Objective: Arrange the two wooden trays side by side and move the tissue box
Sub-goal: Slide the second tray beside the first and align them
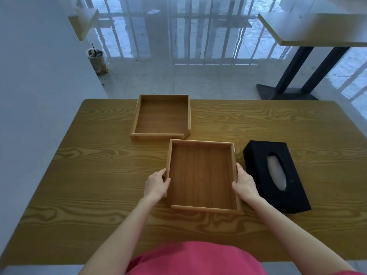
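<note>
Near tray [202,175], centre frame: your left hand [156,184] and right hand [245,183] clasp its sides. Far tray [161,117]: above. Tissue box [276,175]: right of your right hand.

both hands — left hand [156,184], right hand [245,183] — grip the near tray [202,175] by its sides; far tray [161,117] just beyond, black tissue box [276,175] beside it on the table [89,175]

We see a wood-grain table [99,175] carrying three things: a far wooden tray [161,118] near its back edge, a near wooden tray [202,175] just in front of it and offset rightward, and a black tissue box [258,165] beside that tray's right.
</note>
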